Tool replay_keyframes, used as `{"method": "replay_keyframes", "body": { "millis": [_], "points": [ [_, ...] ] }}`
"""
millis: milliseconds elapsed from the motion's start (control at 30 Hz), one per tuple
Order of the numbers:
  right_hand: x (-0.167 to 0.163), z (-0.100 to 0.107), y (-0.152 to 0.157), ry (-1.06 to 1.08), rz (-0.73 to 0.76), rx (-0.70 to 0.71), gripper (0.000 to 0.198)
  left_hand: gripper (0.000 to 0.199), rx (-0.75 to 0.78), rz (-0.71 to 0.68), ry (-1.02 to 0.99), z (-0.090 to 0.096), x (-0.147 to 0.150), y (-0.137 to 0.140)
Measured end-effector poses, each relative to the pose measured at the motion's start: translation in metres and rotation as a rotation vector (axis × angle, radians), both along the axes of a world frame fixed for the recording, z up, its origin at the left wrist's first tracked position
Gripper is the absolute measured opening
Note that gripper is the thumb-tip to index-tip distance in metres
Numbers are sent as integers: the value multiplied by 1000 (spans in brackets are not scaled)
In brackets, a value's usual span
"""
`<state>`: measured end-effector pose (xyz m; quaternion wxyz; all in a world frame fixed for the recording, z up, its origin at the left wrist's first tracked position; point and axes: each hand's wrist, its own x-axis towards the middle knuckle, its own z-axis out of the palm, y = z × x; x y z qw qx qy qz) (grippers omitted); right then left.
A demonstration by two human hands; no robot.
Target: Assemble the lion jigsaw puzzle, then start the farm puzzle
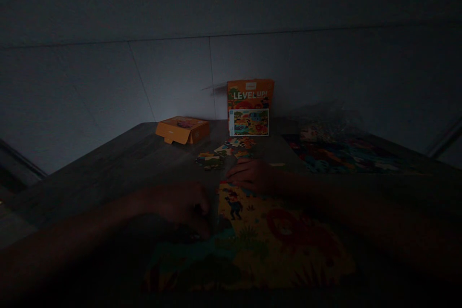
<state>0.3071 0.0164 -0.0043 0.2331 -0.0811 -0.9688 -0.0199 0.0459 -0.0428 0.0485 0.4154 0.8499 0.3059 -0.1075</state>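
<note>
The scene is very dark. A partly assembled jigsaw puzzle [252,245] lies flat before me, with a red lion, a figure in dark clothes, yellow ground and green plants on it. My left hand [186,204] is at the puzzle's upper left edge, its fingers curled down and in; whatever they hold, if anything, is lost in shadow. Across the puzzle's top edge lies my right hand [252,173], fingers stretched to the left and resting flat. Just beyond the hands are loose puzzle pieces [209,160] and a further heap of pieces [240,143].
An orange box [182,129] with its flap open stands at the back left. A "LEVEL UP!" box [250,94] leans upright near the wall, behind a picture card [250,122]. At right are another dark, colourful puzzle [346,156] and a clear plastic bag [325,125].
</note>
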Motion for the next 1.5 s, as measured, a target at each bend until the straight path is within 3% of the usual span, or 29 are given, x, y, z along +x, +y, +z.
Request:
{"method": "replay_keyframes", "body": {
  "millis": [267, 567, 867, 967, 1067, 1100, 1167, 1267, 1400, 1500],
  "points": [
    [-1, 2, -1, 26, -6, -44, 32, 35, -20, -46, -17, 0, -3, 5],
    [-1, 4, -4, 26, -19, -39, 32, 30, -92, 8, 32, 3, 0, 2],
    [-1, 1, -1, 49, 6, -15, 30, 26, -37, -26, -34, -4, -2, 5],
    [-2, 1, -1, 57, 8, -18, 30, 34, 160, 122, -176, -18, -3, 15],
    [-2, 1, -2, 51, -21, -37, 28, 31, 652, 560, -299, -34, -9, 33],
    [-2, 0, -2, 59, -31, -48, 27, 27, 810, 620, -269, -39, -12, 40],
    [-2, -1, -2, 87, -39, -68, 24, 38, 1038, 613, -208, -47, -17, 52],
    [-3, -2, -3, 113, -38, -83, 22, 54, 1068, 500, -144, -53, -22, 63],
    [-2, -2, -4, 117, -60, -97, 22, 50, 998, 359, -137, -55, -21, 64],
    [-2, -2, -5, 116, -63, -103, 23, 43, 960, 380, -174, -53, -20, 61]
  ]
}}
